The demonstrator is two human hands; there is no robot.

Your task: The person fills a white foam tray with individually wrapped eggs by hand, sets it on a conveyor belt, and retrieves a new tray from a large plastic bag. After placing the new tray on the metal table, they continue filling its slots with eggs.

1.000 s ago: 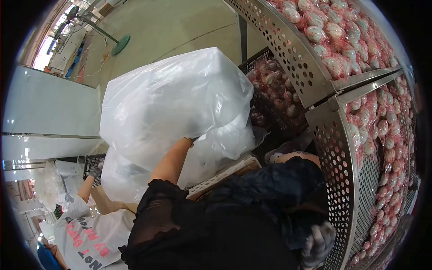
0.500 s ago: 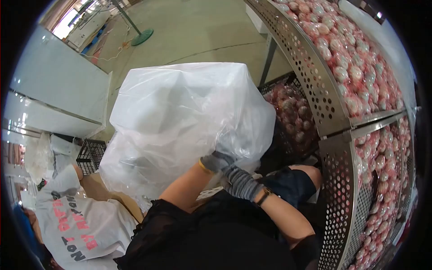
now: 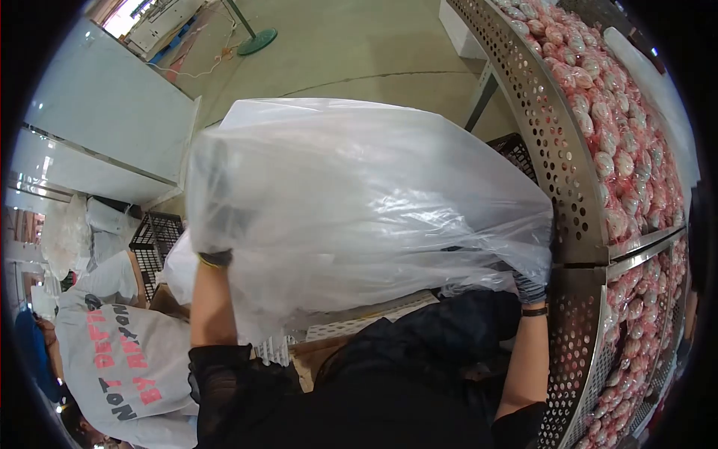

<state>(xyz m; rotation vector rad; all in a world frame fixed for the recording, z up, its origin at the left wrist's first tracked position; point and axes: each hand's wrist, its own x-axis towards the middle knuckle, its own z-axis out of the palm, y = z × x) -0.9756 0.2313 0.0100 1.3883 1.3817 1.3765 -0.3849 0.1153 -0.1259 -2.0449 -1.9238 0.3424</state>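
Note:
A large translucent white plastic bag (image 3: 336, 179) is spread wide in front of me, over a white box-like shape. My left hand (image 3: 228, 218), in a grey glove with a yellow cuff, is under the film at the bag's left side. Its blurred outline shows through the plastic, with the fingers seemingly stretched out. At the lower right of the bag, my right hand (image 3: 530, 286) in a striped grey glove is partly under the plastic. Its fingers are hidden by folds of film. A dark band circles the right wrist.
Perforated metal bins (image 3: 572, 179) on the right hold many film-wrapped round reddish items (image 3: 617, 135). Black crates stand behind the bag (image 3: 516, 153) and at left (image 3: 158, 236). A person in a printed light shirt (image 3: 123, 359) is at lower left. A green round base (image 3: 256, 42) stands on the floor.
My hands were together at the front of the bag. They have moved apart, left hand to the left, right hand to the right, and the plastic is stretched wider. The view has shifted slightly.

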